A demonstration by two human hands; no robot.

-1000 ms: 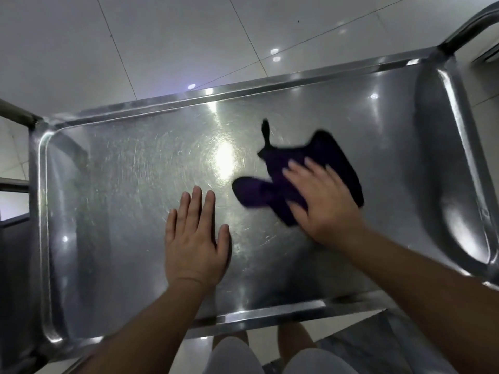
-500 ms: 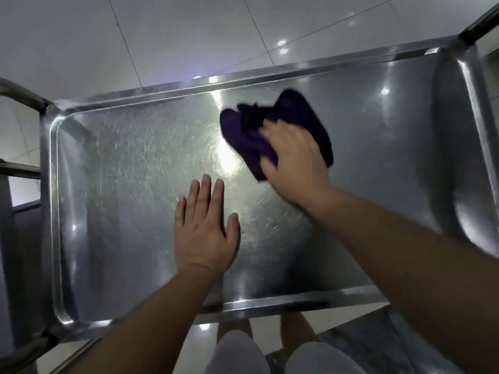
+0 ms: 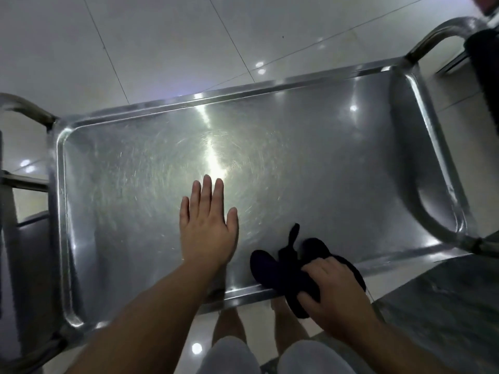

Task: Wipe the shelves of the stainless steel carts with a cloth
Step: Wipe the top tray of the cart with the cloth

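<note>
A curved tubular steel handle (image 3: 24,109) rises at the left end of the stainless steel cart shelf (image 3: 129,190), a shallow rectangular tray with rounded corners and a raised rim. The shelf surface is dull silver, covered in fine swirling scratches, with a bright streak of reflected light running down its middle. Near the centre of the shelf, just below that glare, the left hand (image 3: 206,225) lies flat, palm down, fingers straight and close together, holding nothing. To the right of it, at the shelf's near rim, sits the dark purple cloth (image 3: 272,268), crumpled into soft lobes with a thin strip sticking up toward the shelf's middle; part of it drapes over the near rim. The right hand (image 3: 334,292) is on top of the cloth, fingers curled over it and thumb tucked beneath its hanging edge, gripping it. Further right, the shelf's right end curves up to a second tubular steel handle (image 3: 442,31). Beyond the shelf's far rim lies a glossy pale tiled floor (image 3: 162,44).
</note>
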